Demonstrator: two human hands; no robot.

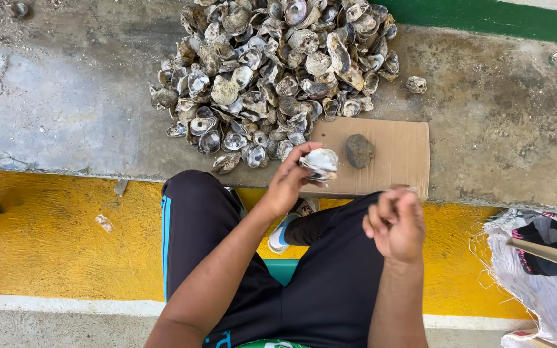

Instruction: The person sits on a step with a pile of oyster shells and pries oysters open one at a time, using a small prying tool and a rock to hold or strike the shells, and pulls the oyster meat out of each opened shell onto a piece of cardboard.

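My left hand [290, 179] grips a pale oyster shell [320, 164] just above the near edge of a cardboard sheet [398, 161]. My right hand [396, 222] is curled shut over my right knee, and something small may sit in its fingers; I cannot tell what. A dark grey stone [359, 151] lies on the cardboard, just right of the held shell. A big heap of oyster shells [272, 71] covers the concrete beyond the cardboard.
I sit with black-trousered legs over a yellow-painted kerb [53, 238]. One stray shell [416, 84] lies right of the heap. A white woven sack [549, 277] with a wooden stick across it is at the right. Cracked concrete [53, 103] spreads to the left.
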